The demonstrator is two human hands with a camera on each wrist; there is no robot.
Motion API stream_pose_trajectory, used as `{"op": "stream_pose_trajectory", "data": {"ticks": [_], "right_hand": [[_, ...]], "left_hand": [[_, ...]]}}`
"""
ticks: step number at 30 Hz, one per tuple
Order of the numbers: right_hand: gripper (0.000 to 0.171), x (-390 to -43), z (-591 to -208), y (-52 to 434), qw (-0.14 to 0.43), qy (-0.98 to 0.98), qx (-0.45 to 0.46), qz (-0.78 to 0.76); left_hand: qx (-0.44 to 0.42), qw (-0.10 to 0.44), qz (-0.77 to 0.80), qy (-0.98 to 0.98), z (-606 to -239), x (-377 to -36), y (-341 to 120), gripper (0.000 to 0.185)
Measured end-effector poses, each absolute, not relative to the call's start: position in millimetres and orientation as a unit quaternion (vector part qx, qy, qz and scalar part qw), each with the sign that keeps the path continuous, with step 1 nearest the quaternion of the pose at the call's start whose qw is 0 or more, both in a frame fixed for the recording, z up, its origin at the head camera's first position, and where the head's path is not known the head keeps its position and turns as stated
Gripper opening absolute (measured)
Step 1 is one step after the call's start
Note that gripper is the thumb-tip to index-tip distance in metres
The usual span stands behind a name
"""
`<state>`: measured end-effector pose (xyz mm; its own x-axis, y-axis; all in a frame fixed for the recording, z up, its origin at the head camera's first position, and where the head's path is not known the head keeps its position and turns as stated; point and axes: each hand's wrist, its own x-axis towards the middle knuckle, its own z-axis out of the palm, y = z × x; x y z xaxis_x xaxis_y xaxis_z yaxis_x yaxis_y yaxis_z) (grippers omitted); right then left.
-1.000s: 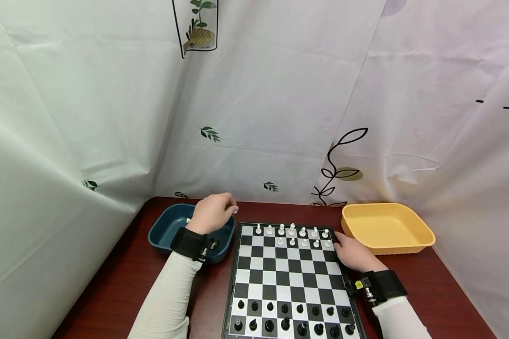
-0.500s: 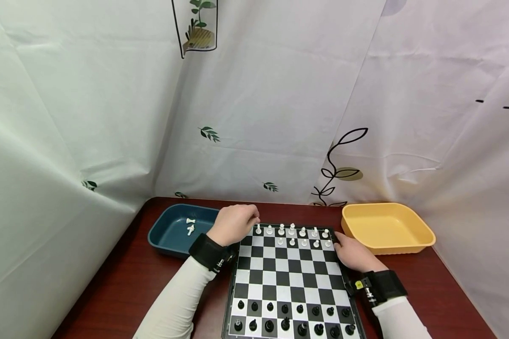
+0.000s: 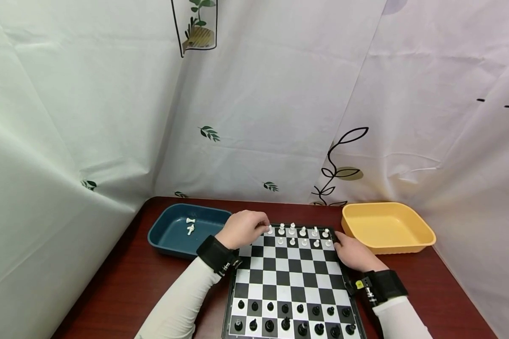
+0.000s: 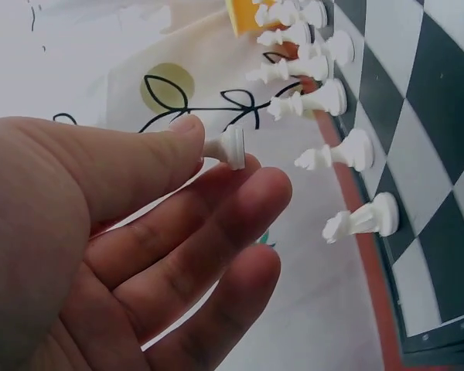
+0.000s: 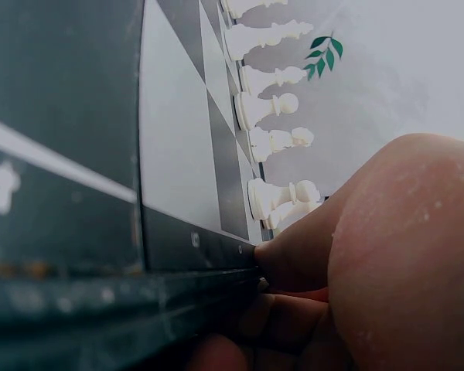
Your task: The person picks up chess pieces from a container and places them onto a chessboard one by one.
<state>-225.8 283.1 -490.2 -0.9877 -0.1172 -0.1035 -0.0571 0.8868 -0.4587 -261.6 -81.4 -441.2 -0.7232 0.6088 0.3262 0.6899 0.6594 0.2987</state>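
Left hand (image 4: 100,255) pinches a white chess piece (image 4: 230,147) off the far row; right hand (image 3: 353,254) grips the board (image 3: 288,282) edge. Next, I'd guess: carry it left into the blue tray (image 3: 169,242).

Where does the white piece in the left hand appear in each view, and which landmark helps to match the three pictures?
Head: hidden inside the left hand, at the far left corner of the board.
Left wrist: the white piece is at centre, pinched between thumb and fingers.
Right wrist: not in it.
Shared landmark: the row of white pieces on the far edge of the board.
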Motion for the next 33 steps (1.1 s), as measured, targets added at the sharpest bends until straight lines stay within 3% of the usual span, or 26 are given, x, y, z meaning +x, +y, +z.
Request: {"op": "stream_pose_trajectory", "data": {"ticks": [15,33], "right_hand": [[0.055,-225.9,-489.7,282.4,0.063,0.969,-0.045,-0.234],[0.054,-225.7,-491.3,282.5,0.061,0.97,-0.045,-0.232]], "left_hand": [[-0.353,0.026,-0.248,-0.902,-454.3,-263.6,-70.1,0.011],[-0.335,0.019,-0.242,-0.91,-470.7,-266.8,-63.0,0.012]]}}
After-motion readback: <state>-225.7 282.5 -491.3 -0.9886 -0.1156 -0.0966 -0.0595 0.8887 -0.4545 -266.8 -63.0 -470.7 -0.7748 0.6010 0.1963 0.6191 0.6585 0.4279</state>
